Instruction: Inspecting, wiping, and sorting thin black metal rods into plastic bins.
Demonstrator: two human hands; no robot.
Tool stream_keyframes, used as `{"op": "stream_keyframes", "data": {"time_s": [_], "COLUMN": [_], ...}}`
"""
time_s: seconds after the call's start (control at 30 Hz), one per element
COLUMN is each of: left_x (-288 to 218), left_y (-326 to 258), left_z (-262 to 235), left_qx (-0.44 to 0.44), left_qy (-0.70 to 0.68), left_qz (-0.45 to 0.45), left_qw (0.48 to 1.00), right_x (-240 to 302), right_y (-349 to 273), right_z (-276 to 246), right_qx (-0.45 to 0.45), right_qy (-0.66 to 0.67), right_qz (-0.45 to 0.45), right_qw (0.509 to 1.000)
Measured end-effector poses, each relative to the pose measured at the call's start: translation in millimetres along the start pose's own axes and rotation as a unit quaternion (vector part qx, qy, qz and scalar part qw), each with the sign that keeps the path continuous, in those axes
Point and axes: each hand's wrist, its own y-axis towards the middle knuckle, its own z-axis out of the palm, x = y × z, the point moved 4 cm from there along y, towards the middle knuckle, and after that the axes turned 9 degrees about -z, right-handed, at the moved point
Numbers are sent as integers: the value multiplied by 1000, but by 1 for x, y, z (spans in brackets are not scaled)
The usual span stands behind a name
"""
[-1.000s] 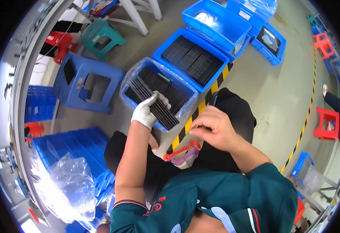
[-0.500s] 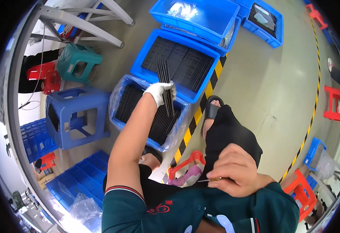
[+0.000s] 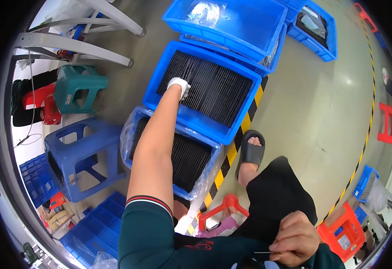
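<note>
My left hand [image 3: 180, 87], in a white glove, reaches down into a blue bin packed with thin black strips [image 3: 214, 92]. Its fingers curl closed around strips at the bin's left part; the fingertips are partly hidden. My right hand [image 3: 296, 240], bare, is held close to my body at the lower right. Pinched in it is a thin tool with a slim metal shaft [image 3: 262, 253]; the rest of the tool is inside the fist. Nearer to me stands a second blue bin, lined with clear plastic [image 3: 207, 181], holding more black strips [image 3: 189, 161].
Stacked blue bins [image 3: 231, 33] stand beyond the strip bins. To the left are a blue stool [image 3: 84, 157], a green stool [image 3: 79, 87] and grey table legs [image 3: 79, 49]. A red stool [image 3: 227, 206] is by my legs. Yellow-black tape [image 3: 225, 168] runs along the floor.
My left hand has moved away from me, from above the gap between the bins down into the farther bin, with the raised bundle of strips lowered there. My right hand still holds the thin tool.
</note>
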Motion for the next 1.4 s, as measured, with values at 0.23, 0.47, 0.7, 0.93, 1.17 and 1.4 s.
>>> {"op": "stream_keyframes", "data": {"time_s": [0.23, 0.47, 0.7, 0.93, 1.17, 1.4], "left_x": [-37, -43, -13, -12, -7, -5], "left_y": [41, -24, -33, -36, -15, -3], "left_z": [12, 21, 0, 6, 0, -10], "left_qx": [-223, -338, -409, -388, -435, -429], "left_qy": [114, 89, 146, 178, 155, 167], "left_qz": [18, 97, 129, 176, 237, 234], "left_qw": [968, 932, 891, 887, 855, 857], "right_x": [-19, -19, -22, -21, -18, -19], "right_y": [8, 18, 18, 16, 14, 14], "right_z": [-9, -6, -5, -6, -7, -7], "right_qx": [9, 14, 16, 24, 24, 33], "right_qy": [-18, -32, -10, -17, -27, -21], "right_qz": [36, 37, 27, 32, 52, 59], "right_qw": [999, 999, 999, 999, 998, 997]}}
